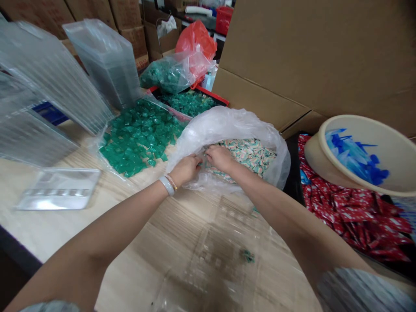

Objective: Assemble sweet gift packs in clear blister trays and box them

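Observation:
A translucent white plastic bag (pixel 227 121) lies open on the table, filled with small flat pieces (pixel 253 151) patterned in green, white and peach. At the bag's left inner edge, my left hand (pixel 187 168) has its fingers curled together; what is between them is too small to make out. Close beside it, my right hand (pixel 221 157) reaches over the pieces with fingers pinched, their tips partly hidden. Clear plastic trays (pixel 224 242) lie in front of me under my forearms, with a small green clump (pixel 247 255) on them.
Left of the bag, green translucent pieces (pixel 139 134) lie on a plastic sheet. Stacked clear trays (pixel 107 60) and a single tray (pixel 60 190) are farther left. On the right are red packets (pixel 351 216) and a cream tub (pixel 403 160) with blue items. Cardboard (pixel 308 52) stands behind.

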### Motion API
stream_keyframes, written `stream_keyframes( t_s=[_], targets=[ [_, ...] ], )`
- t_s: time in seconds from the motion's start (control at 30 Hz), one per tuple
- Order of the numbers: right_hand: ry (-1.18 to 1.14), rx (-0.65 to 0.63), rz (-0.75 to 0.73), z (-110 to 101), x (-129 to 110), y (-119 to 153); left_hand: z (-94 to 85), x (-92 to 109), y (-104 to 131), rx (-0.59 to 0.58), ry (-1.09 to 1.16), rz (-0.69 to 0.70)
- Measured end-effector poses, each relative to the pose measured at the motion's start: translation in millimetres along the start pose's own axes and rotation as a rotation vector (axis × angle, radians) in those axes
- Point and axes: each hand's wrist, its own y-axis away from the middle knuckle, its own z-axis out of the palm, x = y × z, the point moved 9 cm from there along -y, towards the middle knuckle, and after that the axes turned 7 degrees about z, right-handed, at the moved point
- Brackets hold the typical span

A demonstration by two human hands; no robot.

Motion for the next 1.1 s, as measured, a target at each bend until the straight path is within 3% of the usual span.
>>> stream_keyframes(
  t_s=[0.13, 0.3, 0.43, 0.6, 0.9, 1.1],
  targets=[
    [0.001, 0.092, -0.029, -8.1, -5.8, 19.0, -0.8, 0.1, 0.5, 0.012, 0.020, 0.005],
    [0.015, 0.046, -0.065, 1.1, -14.4, 41.3, -0.6, -1.7, 1.1, 0.015, 0.022, -0.015],
    [-0.070, 0.027, -0.095, -0.4, -12.8, 41.1, 0.6, -1.8, 0.5, 0.004, 0.019, -0.020],
    [0.031, 0.015, -0.140, 0.3, -18.6, 35.9, 0.4, -1.7, -0.4, -0.005, 0.031, -0.032],
    [-0.097, 0.130, 0.089, 4.3, -0.4, 27.8, -0.3, -2.0, -0.6, -0.003, 0.026, -0.028],
    [-0.142, 0.150, 0.108, 3.7, -5.3, 23.8, -0.2, -0.7, -1.6, -0.002, 0.029, -0.024]
  ],
)
